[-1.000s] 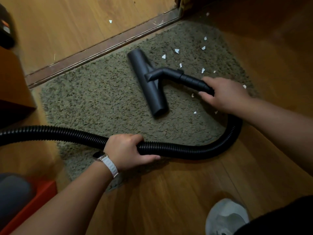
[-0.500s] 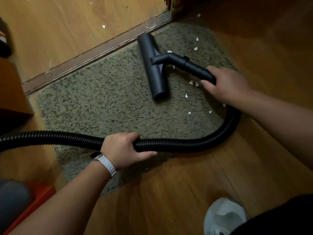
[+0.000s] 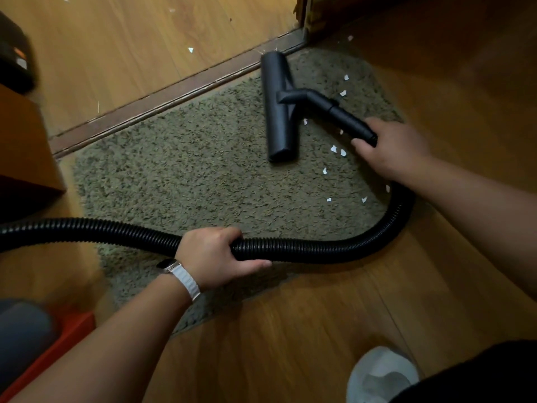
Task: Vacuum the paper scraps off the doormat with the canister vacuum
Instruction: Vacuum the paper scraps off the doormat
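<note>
A shaggy grey-green doormat point(image 3: 186, 170) lies against the door threshold. The black floor nozzle point(image 3: 277, 112) rests flat on the mat's far right part, its far end at the threshold. My right hand point(image 3: 392, 146) grips the black wand point(image 3: 345, 117) just behind the nozzle. My left hand point(image 3: 212, 254) grips the ribbed black hose point(image 3: 319, 251), which curves round the mat's near edge. Several white paper scraps point(image 3: 334, 148) lie on the mat to the right of the nozzle.
A brown threshold strip point(image 3: 162, 97) runs along the mat's far edge, with a few scraps point(image 3: 190, 50) on the lighter floor beyond it. A wooden cabinet corner point(image 3: 26, 152) stands at left, a red and grey object point(image 3: 43, 338) at bottom left, a white slipper point(image 3: 380, 376) at bottom right.
My right hand has pushed the nozzle away from me across the mat to the threshold. Fewer scraps show near the nozzle's far end. My left hand keeps its grip on the hose.
</note>
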Demonstrator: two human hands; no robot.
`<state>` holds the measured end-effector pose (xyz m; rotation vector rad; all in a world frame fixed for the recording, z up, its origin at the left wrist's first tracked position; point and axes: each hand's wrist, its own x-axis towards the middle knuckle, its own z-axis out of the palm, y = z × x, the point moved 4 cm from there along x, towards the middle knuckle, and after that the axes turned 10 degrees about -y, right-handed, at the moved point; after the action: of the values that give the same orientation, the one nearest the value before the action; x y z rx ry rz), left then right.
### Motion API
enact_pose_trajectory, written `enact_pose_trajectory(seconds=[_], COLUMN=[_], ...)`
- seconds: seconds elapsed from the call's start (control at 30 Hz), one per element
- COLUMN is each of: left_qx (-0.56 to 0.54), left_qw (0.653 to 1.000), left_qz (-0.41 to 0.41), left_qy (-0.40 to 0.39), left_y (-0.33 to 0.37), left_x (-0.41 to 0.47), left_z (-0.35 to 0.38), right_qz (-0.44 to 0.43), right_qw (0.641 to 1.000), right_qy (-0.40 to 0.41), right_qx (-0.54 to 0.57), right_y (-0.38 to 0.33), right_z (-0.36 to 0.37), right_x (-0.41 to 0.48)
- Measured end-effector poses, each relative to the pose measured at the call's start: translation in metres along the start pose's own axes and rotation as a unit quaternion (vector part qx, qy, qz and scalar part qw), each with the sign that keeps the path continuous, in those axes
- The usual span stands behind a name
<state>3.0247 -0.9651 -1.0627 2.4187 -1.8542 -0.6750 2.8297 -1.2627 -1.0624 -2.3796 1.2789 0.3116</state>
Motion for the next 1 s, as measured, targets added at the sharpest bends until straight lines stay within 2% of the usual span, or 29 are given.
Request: enact_pose_trajectory(seconds=[0.13,0.23,0.6,0.87,1.0], left_qx=[0.014,0.021,0.01,0.013,0.017], left_qw=[1.0,1.0,0.999,0.999,0.999], left_qz=[0.002,0.002,-0.016,-0.001,0.0], left_qy=[-0.009,-0.02,-0.033,-0.03,-0.031], left_y=[0.001,0.001,0.002,0.008,0.01], left_x=[-0.005,-0.009,-0.007,-0.012,-0.017], left_z=[0.004,0.008,0.003,0.007,0.011], right_qz=[-0.063,-0.076,0.045,-0.072,-0.071], right_qw=[0.996,0.993,0.999,0.996,0.996], right_qy=[-0.021,-0.027,0.02,-0.04,-0.036], right_qx=[-0.06,-0.081,0.017,-0.035,-0.051], right_y=[-0.024,-0.03,0.004,-0.018,-0.018], right_z=[0.007,0.011,-0.004,0.006,0.007], right_x=[-0.002,-0.004,0.002,-0.016,-0.02])
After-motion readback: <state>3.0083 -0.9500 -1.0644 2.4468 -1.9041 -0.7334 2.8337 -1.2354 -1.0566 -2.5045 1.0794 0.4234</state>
